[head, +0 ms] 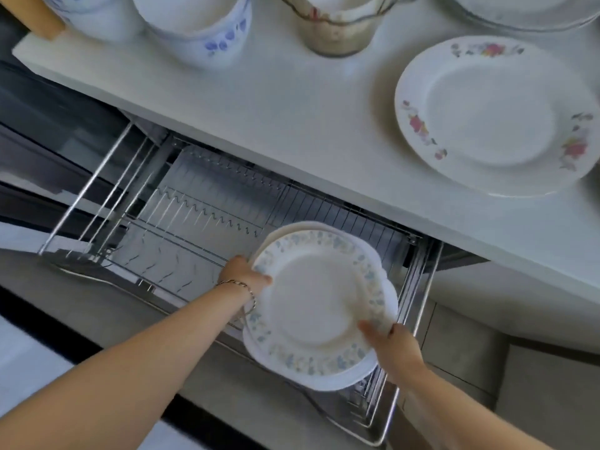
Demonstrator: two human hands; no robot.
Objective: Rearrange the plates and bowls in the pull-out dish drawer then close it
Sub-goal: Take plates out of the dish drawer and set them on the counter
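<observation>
Left hand [242, 274], right hand [394, 347] round plates [311, 300]

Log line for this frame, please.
left hand: grips plate stack rim | right hand: grips opposite rim | drawer: pulled out, stack above its right end | counter: pink-flowered plate

The one camera sits on my head and looks forward and steeply down, so I see everything almost from above. The white surface [292, 102] fills the top of the frame, its front edge slanting from upper left to lower right. The pulled-out wire drawer [207, 180] lies below it, across the middle. My forearms enter from the bottom edge, and my left hand [242, 274] and right hand [397, 347] grip a stack of plates [318, 297] near the centre. The view is close, within arm's reach, wide-angled and slightly blurred.
</observation>
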